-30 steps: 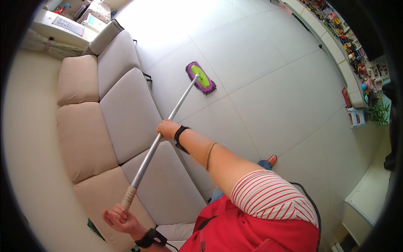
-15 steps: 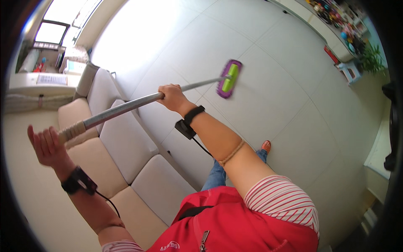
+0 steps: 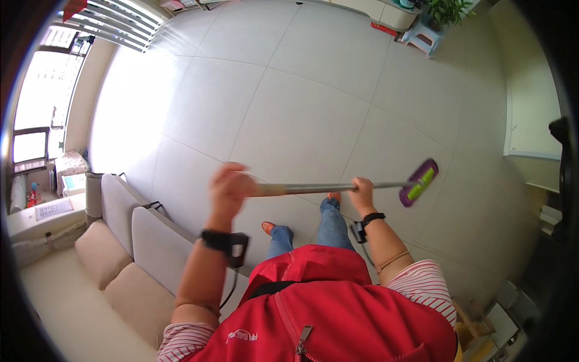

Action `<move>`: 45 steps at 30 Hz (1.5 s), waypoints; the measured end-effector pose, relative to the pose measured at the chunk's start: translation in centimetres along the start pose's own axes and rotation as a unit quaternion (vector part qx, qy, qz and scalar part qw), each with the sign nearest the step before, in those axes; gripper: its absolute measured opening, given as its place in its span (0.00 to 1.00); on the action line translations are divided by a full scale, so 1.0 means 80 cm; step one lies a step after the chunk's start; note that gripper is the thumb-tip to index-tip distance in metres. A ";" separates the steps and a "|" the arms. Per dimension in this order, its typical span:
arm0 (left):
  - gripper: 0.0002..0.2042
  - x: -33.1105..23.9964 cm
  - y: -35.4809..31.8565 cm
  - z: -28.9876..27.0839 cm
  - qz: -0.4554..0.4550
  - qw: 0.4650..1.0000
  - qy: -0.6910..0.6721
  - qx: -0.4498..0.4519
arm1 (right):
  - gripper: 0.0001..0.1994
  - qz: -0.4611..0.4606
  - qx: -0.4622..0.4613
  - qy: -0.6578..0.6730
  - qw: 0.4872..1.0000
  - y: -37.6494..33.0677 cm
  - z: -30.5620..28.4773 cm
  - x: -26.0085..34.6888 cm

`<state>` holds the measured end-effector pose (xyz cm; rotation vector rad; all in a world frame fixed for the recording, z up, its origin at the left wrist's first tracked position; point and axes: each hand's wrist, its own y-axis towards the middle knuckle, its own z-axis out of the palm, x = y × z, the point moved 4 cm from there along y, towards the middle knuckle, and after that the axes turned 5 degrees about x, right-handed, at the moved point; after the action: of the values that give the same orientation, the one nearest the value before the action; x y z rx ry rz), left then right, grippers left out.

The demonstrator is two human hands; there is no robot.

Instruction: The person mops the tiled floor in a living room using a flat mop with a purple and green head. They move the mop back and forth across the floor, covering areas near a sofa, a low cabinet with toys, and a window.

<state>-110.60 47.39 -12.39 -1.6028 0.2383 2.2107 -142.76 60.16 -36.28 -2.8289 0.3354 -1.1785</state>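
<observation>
A flat mop with a metal pole [image 3: 319, 188] lies almost level across the view in front of me. Its purple-fringed head with a green plate [image 3: 420, 183] is on the floor at the right. My right hand [image 3: 362, 193] is closed round the pole, nearer the head. At the pole's pale grip end is my left hand [image 3: 233, 188], smeared by motion, with its fingers curled about the end. Both wrists carry black straps with small boxes and cables.
Light tiled floor [image 3: 301, 108] spreads ahead. A beige and grey sofa [image 3: 166, 241] stands at left, below a window [image 3: 30, 148]. At the far right are a small white stool [image 3: 424, 37] and a green plant [image 3: 449, 11]. A pale wall panel [image 3: 531, 102] borders the right side.
The mop head has swung right and closer to me. My left hand has come from the far left toward the middle, and my right hand has moved right. The view has turned too.
</observation>
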 end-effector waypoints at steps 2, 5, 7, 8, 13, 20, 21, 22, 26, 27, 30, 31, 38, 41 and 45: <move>0.10 0.067 0.006 0.040 -0.197 0.976 -0.072 -0.054 | 0.17 0.138 0.223 -0.089 0.961 -0.028 -0.024 -0.066; 0.09 0.065 0.034 0.063 -0.098 0.982 -0.161 0.015 | 0.15 0.092 0.106 -0.094 0.986 -0.053 -0.079 -0.078; 0.09 0.048 0.045 0.052 -0.106 0.983 -0.147 -0.005 | 0.14 0.100 0.113 -0.066 0.986 -0.062 -0.091 -0.060; 0.09 0.042 0.049 0.045 -0.135 0.981 -0.131 -0.036 | 0.14 0.096 0.140 -0.059 0.984 -0.067 -0.091 -0.044; 0.09 -0.020 0.008 -0.037 -0.033 0.977 -0.179 -0.114 | 0.13 0.090 0.188 -0.092 0.974 -0.033 -0.063 0.059; 0.12 -0.148 -0.199 -0.242 0.184 0.950 -0.145 -0.209 | 0.12 -0.139 0.336 -0.100 0.926 0.013 0.114 0.286; 0.13 -0.164 -0.239 -0.275 0.234 0.934 -0.140 -0.231 | 0.12 -0.174 0.357 -0.107 0.911 0.017 0.153 0.326; 0.13 -0.182 -0.280 -0.309 0.277 0.925 -0.128 -0.229 | 0.13 -0.205 0.373 -0.096 0.900 0.019 0.192 0.369; 0.14 -0.243 -0.462 -0.445 0.370 0.878 -0.067 -0.298 | 0.11 -0.313 0.429 -0.085 0.843 0.007 0.359 0.560; 0.15 -0.256 -0.504 -0.466 0.379 0.866 -0.057 -0.321 | 0.10 -0.317 0.450 -0.087 0.830 -0.002 0.394 0.602; 0.15 -0.308 -0.619 -0.503 0.389 0.829 -0.015 -0.402 | 0.09 -0.413 0.486 -0.084 0.766 -0.039 0.489 0.729; 0.15 -0.327 -0.642 -0.503 0.382 0.840 0.017 -0.385 | 0.08 -0.432 0.492 -0.062 0.753 -0.051 0.514 0.763; 0.14 -0.349 -0.703 -0.481 0.375 0.766 0.059 -0.519 | 0.08 -0.487 0.570 -0.043 0.660 -0.085 0.659 0.873; 0.13 -0.335 -0.660 -0.509 0.383 0.742 0.052 -0.547 | 0.07 -0.515 0.532 -0.021 0.672 -0.046 0.691 0.869; 0.07 -0.285 -0.518 -0.566 0.374 0.785 -0.060 -0.490 | 0.03 -0.526 0.468 -0.096 0.703 0.103 0.709 0.821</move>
<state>-48.03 63.57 -1.94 -2.0575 -0.5193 3.3877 -59.16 35.90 -31.85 -1.9655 -1.5927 -0.6699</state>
